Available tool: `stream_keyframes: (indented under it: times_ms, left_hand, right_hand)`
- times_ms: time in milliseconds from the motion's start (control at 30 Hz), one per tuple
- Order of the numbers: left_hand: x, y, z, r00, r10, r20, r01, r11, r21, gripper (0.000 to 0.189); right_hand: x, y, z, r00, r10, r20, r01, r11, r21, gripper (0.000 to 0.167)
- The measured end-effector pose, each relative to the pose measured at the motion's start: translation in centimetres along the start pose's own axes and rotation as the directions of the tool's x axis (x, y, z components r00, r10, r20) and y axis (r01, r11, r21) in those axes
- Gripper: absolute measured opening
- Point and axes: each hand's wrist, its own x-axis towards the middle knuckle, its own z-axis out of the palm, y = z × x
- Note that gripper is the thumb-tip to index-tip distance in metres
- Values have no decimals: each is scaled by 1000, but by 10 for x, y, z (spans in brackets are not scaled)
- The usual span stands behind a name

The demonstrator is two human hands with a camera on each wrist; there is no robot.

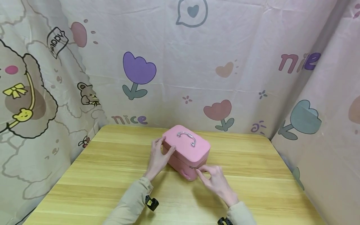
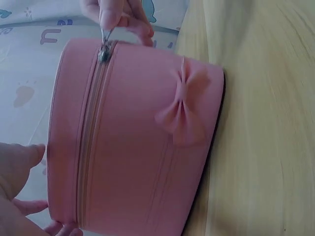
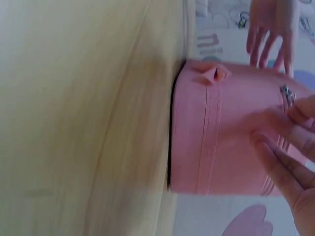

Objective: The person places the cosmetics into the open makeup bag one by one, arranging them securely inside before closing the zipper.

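A pink cosmetic case (image 1: pixel 197 154) with a silver top handle (image 1: pixel 187 135) sits upright on the table, its lid down. A zipper (image 2: pixel 87 147) runs round it below the lid. My right hand (image 1: pixel 216 181) is at the near right corner, where thumb and finger pinch the metal zipper pull (image 2: pixel 106 34). At the left end, my left hand (image 1: pixel 157 157) rests on the lid's edge with thumb and fingers spread. In the left wrist view a pink bow (image 2: pixel 182 96) decorates the front. The case's far side is hidden.
The wood-grain table (image 1: pixel 112 187) extends on both sides of the case. A printed curtain (image 1: pixel 174 62) hangs behind it and along the left and right. A black strap device (image 1: pixel 152 202) is worn on the left wrist.
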Motion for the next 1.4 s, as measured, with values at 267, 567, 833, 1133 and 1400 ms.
stream_keyframes:
  times_ms: [267, 567, 833, 1133, 1400]
  left_hand:
    - [-2, 8, 4, 995, -9, 101, 8, 1000, 17, 89]
    - [-3, 11, 8, 995, -17, 101, 13, 999, 44, 97]
    - [-2, 12, 7, 992, -7, 124, 8, 1000, -3, 92]
    - [2, 8, 6, 987, -2, 163, 5, 1000, -18, 90]
    - [5, 9, 5, 980, -16, 197, 21, 999, -25, 90]
  right_hand:
    - [3, -21, 13, 997, 67, -23, -69, 995, -70, 6]
    - [6, -35, 27, 994, 70, -80, -81, 987, -138, 9]
    - [8, -41, 34, 992, 65, -106, -85, 977, -194, 8]
    - [5, -39, 37, 989, 16, -149, -45, 980, -192, 10]
    - [4, -34, 32, 989, -49, -139, 26, 986, -164, 10]
